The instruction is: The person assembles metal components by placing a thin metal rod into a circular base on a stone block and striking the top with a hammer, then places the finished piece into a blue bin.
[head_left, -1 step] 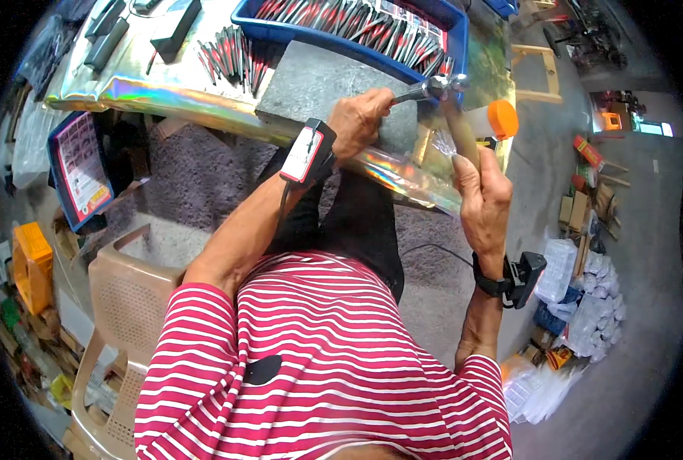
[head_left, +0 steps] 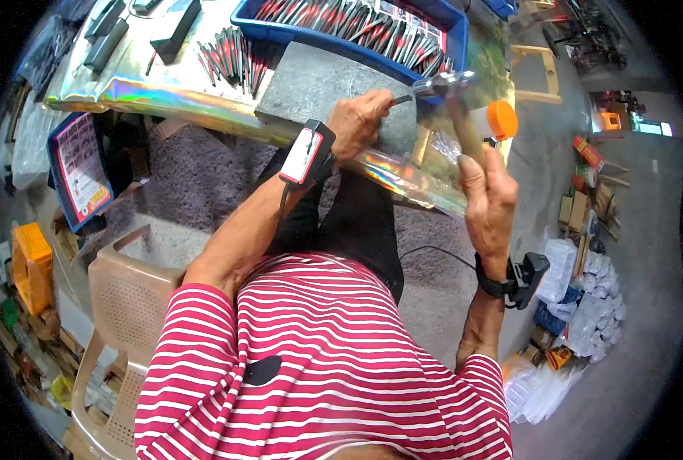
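A hammer is in my right hand point(head_left: 491, 201), whose fingers are closed round its wooden handle point(head_left: 464, 126). Its shiny metal head point(head_left: 445, 84) is a little blurred, just right of the grey block point(head_left: 311, 80). Over that block, my left hand point(head_left: 357, 123) is closed on a thin dark tool point(head_left: 401, 100). Only the tool's end sticks out toward the hammer head; my fingers hide the rest, so its kind cannot be made out. Behind the block, a blue bin point(head_left: 349, 55) holds many slim black-and-red tools point(head_left: 341, 19). More such tools point(head_left: 234, 57) lie left of the block.
Dark oblong blocks point(head_left: 174, 31) lie at the table's far left. An orange-capped container point(head_left: 502, 119) stands beside the hammer handle. Shiny film point(head_left: 196, 96) covers the table edge. A plastic chair point(head_left: 134, 291) is at my left, with bagged goods point(head_left: 590, 307) on the floor at right.
My right hand has shifted slightly right and toward me, and the hammer has tilted with it. Its head has drawn away from the dark tool's end. My left hand has stayed in place.
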{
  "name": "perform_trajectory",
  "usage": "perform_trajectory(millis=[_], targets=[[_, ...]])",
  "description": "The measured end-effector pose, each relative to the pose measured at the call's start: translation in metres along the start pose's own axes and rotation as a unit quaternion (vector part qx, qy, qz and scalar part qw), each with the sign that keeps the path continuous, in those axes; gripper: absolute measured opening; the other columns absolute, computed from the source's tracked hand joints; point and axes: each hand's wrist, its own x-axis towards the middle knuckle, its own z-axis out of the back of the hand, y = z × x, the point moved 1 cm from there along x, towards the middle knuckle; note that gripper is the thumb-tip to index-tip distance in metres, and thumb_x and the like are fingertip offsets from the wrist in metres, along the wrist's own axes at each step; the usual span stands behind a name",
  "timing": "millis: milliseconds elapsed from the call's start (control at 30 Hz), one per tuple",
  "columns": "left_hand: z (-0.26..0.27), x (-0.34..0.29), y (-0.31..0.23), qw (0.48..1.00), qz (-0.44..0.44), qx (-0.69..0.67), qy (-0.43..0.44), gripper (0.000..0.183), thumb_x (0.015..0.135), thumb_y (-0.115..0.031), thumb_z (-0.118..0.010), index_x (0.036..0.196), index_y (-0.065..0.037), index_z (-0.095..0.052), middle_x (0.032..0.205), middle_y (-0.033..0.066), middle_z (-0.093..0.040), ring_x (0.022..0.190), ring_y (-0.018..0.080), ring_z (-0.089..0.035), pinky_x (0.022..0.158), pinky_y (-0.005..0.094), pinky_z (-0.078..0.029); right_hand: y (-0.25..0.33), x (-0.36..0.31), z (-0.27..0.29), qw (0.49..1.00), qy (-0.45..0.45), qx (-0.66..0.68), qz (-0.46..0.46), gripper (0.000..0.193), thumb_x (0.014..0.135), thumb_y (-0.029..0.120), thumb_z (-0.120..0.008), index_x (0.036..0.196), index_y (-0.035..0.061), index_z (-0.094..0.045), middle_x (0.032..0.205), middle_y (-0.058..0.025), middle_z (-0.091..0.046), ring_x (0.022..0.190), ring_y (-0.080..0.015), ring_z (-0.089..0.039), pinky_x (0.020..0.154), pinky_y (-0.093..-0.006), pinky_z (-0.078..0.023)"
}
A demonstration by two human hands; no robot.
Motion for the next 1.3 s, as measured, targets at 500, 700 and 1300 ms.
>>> perform_trajectory(millis=[500, 700, 1300], targets=[[0.0, -0.003, -0.003, 1.0, 0.018, 0.013, -0.001, 0.016, 0.069, 0.0, -0.05, 0.082, -0.006, -0.043, 0.073, 0.0112, -0.051, 0.069, 0.032, -0.053, 0.054, 0.0372, -0.043, 0.006, -0.001, 0.003, 0.995, -0.085, -0.048, 0.009, 0.012, 0.082, 0.016, -0.049, 0.082, 0.0036, -0.051, 0.057, 0.0012, -0.045, 0.048, -0.0102, -0.043, 0.043, -0.0234, -0.031], [-0.001, 0.0, -0.001, 1.0, 0.009, 0.021, 0.011, 0.012, 0.073, -0.004, -0.05, 0.082, -0.006, -0.043, 0.074, 0.0121, -0.051, 0.068, 0.0317, -0.054, 0.054, 0.0374, -0.042, 0.02, -0.009, 0.016, 0.803, -0.181, 0.563, -0.074, 0.016, 0.082, 0.013, -0.049, 0.087, -0.0018, -0.049, 0.061, -0.0082, -0.052, 0.054, -0.0154, -0.05, 0.049, -0.0286, -0.04], [0.001, 0.003, -0.009, 0.999, 0.018, 0.033, 0.002, 0.012, 0.072, 0.0, -0.048, 0.082, -0.003, -0.042, 0.074, 0.0131, -0.051, 0.066, 0.0323, -0.053, 0.053, 0.0365, -0.042, -0.044, -0.036, -0.097, 0.821, -0.06, 0.479, -0.305, 0.02, 0.084, 0.023, -0.048, 0.079, 0.0034, -0.048, 0.056, -0.0011, -0.045, 0.04, -0.0041, -0.035, 0.032, -0.0162, -0.027]])
